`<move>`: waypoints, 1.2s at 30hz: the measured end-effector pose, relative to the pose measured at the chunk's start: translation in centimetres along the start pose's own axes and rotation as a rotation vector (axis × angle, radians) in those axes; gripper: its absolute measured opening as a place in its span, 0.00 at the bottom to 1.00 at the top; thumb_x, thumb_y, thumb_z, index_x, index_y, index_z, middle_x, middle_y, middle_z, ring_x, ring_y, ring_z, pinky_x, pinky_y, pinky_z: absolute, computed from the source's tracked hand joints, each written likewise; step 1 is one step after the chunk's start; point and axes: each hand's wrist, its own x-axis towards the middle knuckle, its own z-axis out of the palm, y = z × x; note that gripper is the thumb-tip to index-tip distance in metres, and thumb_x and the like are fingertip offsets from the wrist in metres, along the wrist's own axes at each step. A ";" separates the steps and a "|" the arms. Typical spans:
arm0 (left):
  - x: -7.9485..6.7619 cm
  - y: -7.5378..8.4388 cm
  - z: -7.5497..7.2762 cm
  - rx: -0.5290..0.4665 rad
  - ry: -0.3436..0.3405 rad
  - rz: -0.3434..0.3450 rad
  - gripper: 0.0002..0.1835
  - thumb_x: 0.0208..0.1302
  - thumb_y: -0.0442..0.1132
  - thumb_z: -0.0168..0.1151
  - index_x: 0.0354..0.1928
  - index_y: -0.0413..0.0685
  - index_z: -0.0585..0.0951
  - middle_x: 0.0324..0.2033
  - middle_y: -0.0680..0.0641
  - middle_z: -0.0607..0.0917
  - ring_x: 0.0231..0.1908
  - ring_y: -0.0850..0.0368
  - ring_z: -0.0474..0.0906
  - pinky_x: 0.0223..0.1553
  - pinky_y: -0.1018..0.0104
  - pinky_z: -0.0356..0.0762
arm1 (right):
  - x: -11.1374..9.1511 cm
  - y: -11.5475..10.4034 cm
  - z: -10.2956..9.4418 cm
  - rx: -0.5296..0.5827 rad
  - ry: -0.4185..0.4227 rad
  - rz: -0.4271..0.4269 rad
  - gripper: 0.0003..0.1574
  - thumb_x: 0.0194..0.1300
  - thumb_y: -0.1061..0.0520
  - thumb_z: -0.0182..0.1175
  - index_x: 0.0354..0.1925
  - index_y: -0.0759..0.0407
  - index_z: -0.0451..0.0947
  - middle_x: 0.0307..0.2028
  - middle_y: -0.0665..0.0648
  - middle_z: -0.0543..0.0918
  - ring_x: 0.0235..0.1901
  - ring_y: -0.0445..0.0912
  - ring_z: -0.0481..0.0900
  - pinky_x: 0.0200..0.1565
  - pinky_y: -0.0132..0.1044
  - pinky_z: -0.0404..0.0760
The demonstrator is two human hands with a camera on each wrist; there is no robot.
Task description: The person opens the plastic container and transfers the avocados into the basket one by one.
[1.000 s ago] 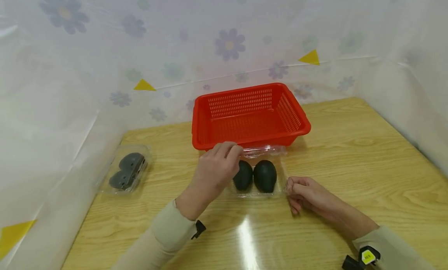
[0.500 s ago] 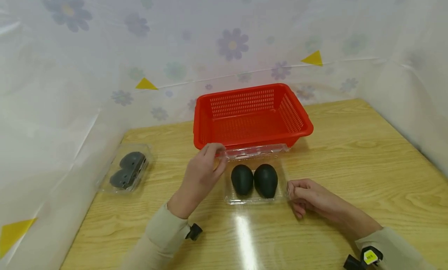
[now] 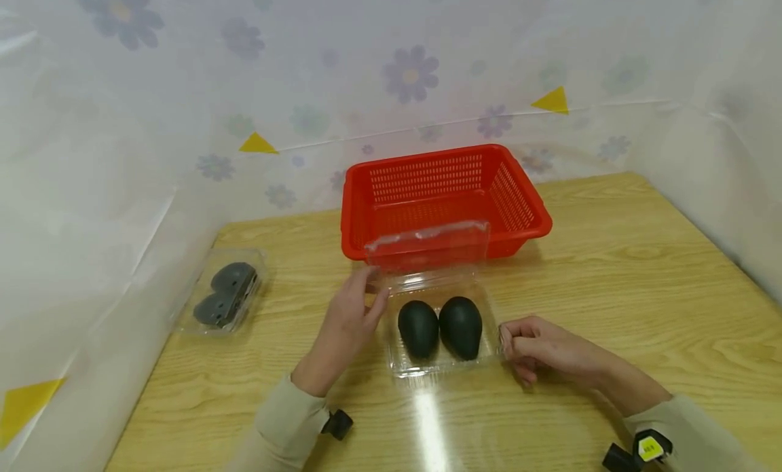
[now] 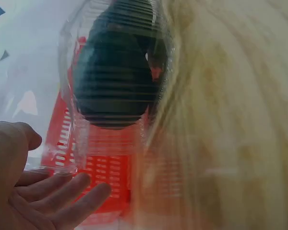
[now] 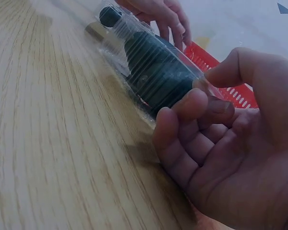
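Observation:
Two dark green avocados point(image 3: 461, 327) lie side by side in a clear plastic clamshell box point(image 3: 404, 372) on the table. Its see-through lid point(image 3: 427, 248) stands raised at the back, overlapping the red basket in the head view. My right hand point(image 3: 544, 346) pinches the box's right edge between thumb and fingers, as the right wrist view also shows. At the back left corner, by the lid's hinge, is my left hand point(image 3: 348, 322). Its fingers point(image 4: 67, 199) are spread and loosely extended in the left wrist view, right at the clear plastic.
Behind the box stands a red plastic basket point(image 3: 537, 229) with slotted walls. A second clear clamshell box point(image 3: 253, 255) holding dark grey rounded things point(image 3: 226, 294) sits at the table's left edge. A flowered plastic sheet point(image 3: 305, 64) encloses the wooden table point(image 3: 623, 275) at back and sides.
The lid has risen from lying low at the back to standing up. My left hand has moved left, off the avocados; the box has shifted slightly nearer. My right hand keeps its pinch.

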 end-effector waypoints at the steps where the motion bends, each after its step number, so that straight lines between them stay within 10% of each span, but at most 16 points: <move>1: -0.1 -0.1 0.1 -0.020 -0.017 -0.037 0.20 0.69 0.38 0.61 0.59 0.39 0.73 0.49 0.42 0.83 0.44 0.49 0.84 0.46 0.57 0.85 | 0.0 0.0 0.1 -0.005 -0.006 0.007 0.10 0.69 0.68 0.42 0.34 0.79 0.60 0.21 0.77 0.59 0.18 0.45 0.69 0.27 0.32 0.80; 11: -0.9 -2.3 0.8 -0.332 -0.151 -0.326 0.14 0.69 0.39 0.62 0.51 0.39 0.80 0.36 0.45 0.87 0.29 0.59 0.81 0.28 0.70 0.82 | 0.3 -0.6 0.9 -0.122 -0.016 0.071 0.12 0.72 0.64 0.47 0.32 0.73 0.64 0.19 0.75 0.63 0.19 0.62 0.63 0.24 0.31 0.71; 18: -1.1 -3.4 0.6 -0.540 -0.151 -0.485 0.10 0.70 0.40 0.61 0.44 0.40 0.84 0.37 0.42 0.87 0.33 0.58 0.82 0.35 0.64 0.86 | 0.8 -2.1 2.3 -0.395 0.160 0.160 0.10 0.70 0.60 0.53 0.35 0.67 0.73 0.22 0.52 0.73 0.21 0.40 0.72 0.24 0.31 0.74; 25: -1.2 -3.8 0.5 -0.604 -0.133 -0.531 0.10 0.71 0.37 0.58 0.45 0.38 0.84 0.38 0.42 0.89 0.36 0.59 0.84 0.37 0.66 0.85 | 1.7 -4.3 3.9 -0.922 0.433 0.106 0.12 0.61 0.56 0.63 0.44 0.58 0.81 0.32 0.46 0.79 0.30 0.36 0.73 0.31 0.30 0.75; 36: -1.1 -4.0 0.3 -0.620 -0.103 -0.548 0.11 0.71 0.38 0.58 0.44 0.37 0.83 0.38 0.41 0.90 0.37 0.58 0.87 0.36 0.70 0.84 | 3.6 -5.8 5.8 -1.226 0.629 -0.045 0.23 0.59 0.55 0.68 0.52 0.60 0.80 0.45 0.53 0.82 0.44 0.48 0.82 0.44 0.45 0.84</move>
